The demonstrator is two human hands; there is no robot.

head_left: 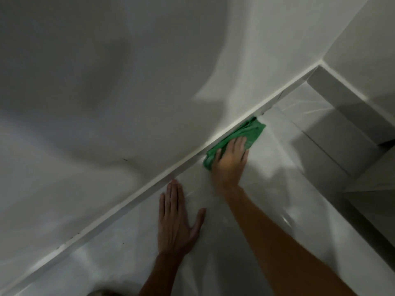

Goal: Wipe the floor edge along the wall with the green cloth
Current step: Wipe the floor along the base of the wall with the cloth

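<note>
A folded green cloth (249,133) lies on the glossy pale floor (267,184), its long side against the white skirting (149,186) that runs diagonally along the wall (128,82). My right hand (230,161) presses flat on the cloth's near half, fingers spread over it. My left hand (176,218) rests palm down on the bare floor closer to me, fingers together and pointing at the skirting, holding nothing.
The wall meets a second wall at a corner (320,61) to the upper right. Grey steps or a low ledge (342,129) stand on the right beyond the cloth. The floor reflects light streaks.
</note>
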